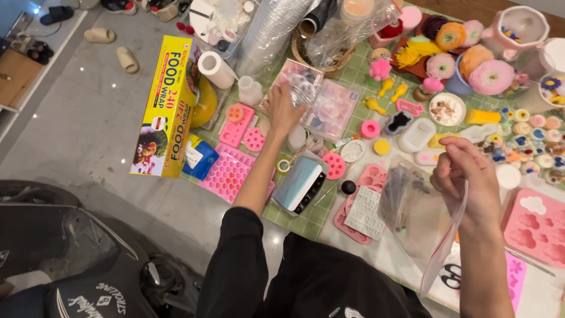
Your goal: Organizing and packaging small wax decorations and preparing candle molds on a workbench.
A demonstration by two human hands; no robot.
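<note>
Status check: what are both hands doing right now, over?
Left hand reaching out, grasping a small clear bag. Right hand pinching a zip bag by its top. Pink moulds crowd the mat.

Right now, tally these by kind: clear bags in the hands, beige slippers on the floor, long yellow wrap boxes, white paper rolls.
Clear bags: 2
Beige slippers: 2
Long yellow wrap box: 1
White paper roll: 1
Total: 6
</note>
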